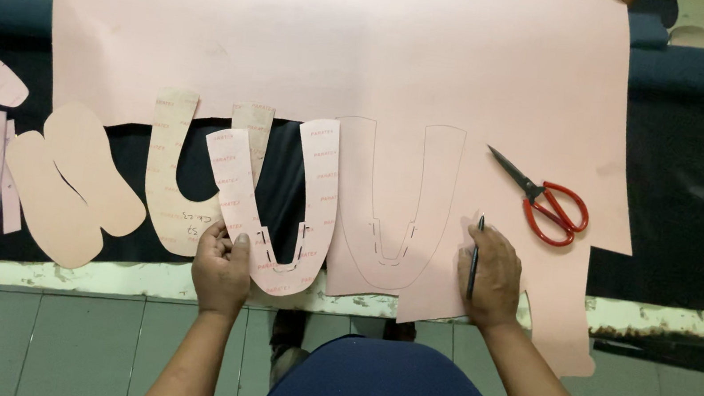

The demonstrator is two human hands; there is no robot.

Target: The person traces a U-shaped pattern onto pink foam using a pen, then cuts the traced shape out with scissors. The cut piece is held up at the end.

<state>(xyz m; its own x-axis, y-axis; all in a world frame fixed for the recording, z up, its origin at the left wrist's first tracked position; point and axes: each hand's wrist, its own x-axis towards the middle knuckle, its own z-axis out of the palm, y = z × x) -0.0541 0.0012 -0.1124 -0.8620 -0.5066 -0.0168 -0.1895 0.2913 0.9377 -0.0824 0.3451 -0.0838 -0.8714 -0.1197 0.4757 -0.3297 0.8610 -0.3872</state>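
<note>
Your left hand pinches the U-shaped pink template; your right hand holds a pen on the pink sheet.

Left fingers are closed on the template's lower left arm, thumb on top; the template lies on the dark table at its near edge, overlapping a second, paler U-shaped piece just to its left. Right fingers are curled around the pen, tip up, hand resting flat on the sheet beside a traced U outline. Red-handled scissors lie on the sheet, near your right hand but apart. Two oval sole-shaped cutouts sit overlapped at far left, well apart from both hands.
</note>
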